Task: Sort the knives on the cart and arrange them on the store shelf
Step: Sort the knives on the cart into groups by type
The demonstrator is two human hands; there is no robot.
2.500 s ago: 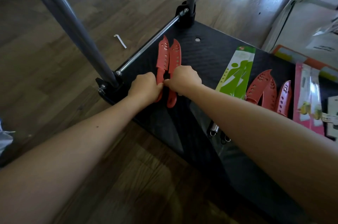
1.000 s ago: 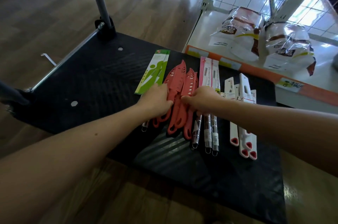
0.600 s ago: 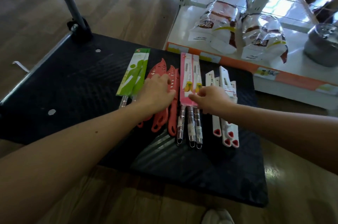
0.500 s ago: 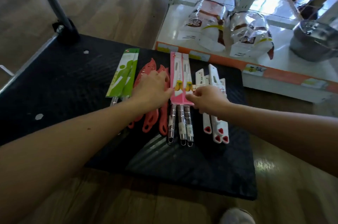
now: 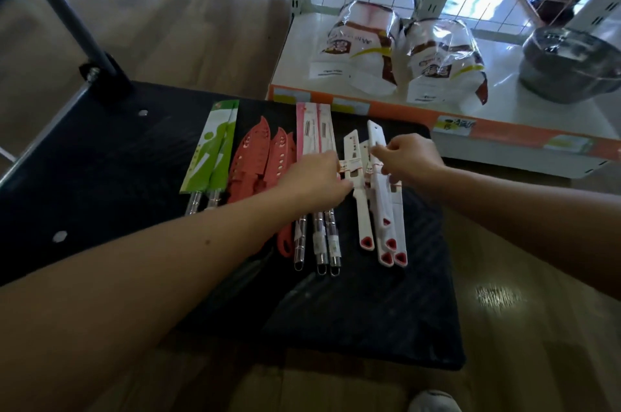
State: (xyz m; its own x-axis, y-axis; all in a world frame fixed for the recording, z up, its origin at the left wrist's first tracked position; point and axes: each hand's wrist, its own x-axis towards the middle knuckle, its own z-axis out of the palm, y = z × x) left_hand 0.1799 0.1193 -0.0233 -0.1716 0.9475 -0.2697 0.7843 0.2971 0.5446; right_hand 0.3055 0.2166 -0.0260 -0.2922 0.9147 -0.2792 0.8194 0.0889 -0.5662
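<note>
Wood-plank floor [image 5: 201,25] under a black cart deck [image 5: 100,176]. Grey handle post [image 5: 57,5] rises from the deck's far-left corner. White store shelf [image 5: 504,129] with an orange price strip sits just beyond the far-right corner. On it are two clear-wrapped bags [image 5: 356,45] and a metal pot [image 5: 571,65].

Knives lie in a row across the far half of the deck, handles toward the near edge, grouped by type. From the left edge:
- green-sleeved knives [image 5: 215,146]: two, side by side
- red sheathed knives [image 5: 255,156]: overlapping, count unclear
- pink-carded knives [image 5: 316,129]: three steel handles showing
- white knives [image 5: 383,210] with red triangle ends: four, closest to the right edge, packed and partly overlapping

Left hand [image 5: 316,179]: palm down over the pink-carded knives, fingers bent, tips reaching the paper label on the leftmost white knife. Cannot tell whether it grips anything.

Right hand [image 5: 408,158]: over the white group, thumb and forefinger pinching the longest white knife [image 5: 374,132] on its sheath, toward the far end. Cannot tell whether that knife is lifted off the deck.

Toe of a pale shoe [image 5: 433,401] on the floor past the deck's near edge.
</note>
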